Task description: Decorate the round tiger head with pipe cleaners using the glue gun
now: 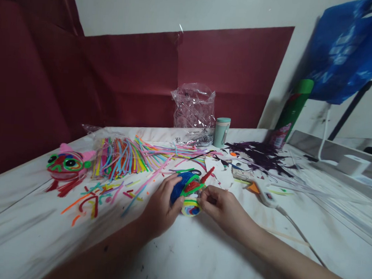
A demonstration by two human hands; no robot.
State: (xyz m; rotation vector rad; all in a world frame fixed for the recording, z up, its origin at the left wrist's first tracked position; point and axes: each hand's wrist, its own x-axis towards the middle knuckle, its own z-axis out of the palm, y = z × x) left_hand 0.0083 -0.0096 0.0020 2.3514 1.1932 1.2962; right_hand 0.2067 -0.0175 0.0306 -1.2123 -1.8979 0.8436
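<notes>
My left hand (163,203) is wrapped round the left side of a round craft figure (182,185) covered in coloured pipe cleaners. The figure is blue on top, with green, red and yellow bands and a ringed patch low at the front. A red pipe-cleaner piece (207,175) sticks up from its right side. My right hand (221,205) is closed in a pinch against the figure's right edge; whatever its fingertips hold is too small to make out. At the left stands another figure (66,168) with pink ears and big black eyes.
A bundle of pipe cleaners (121,158) lies behind my left hand, with cut pieces (94,203) nearby. Farther back are a clear plastic bag (194,108), a green cup (221,133) and dark purple strips (258,157). A corded white device (267,198) with an orange tip lies right.
</notes>
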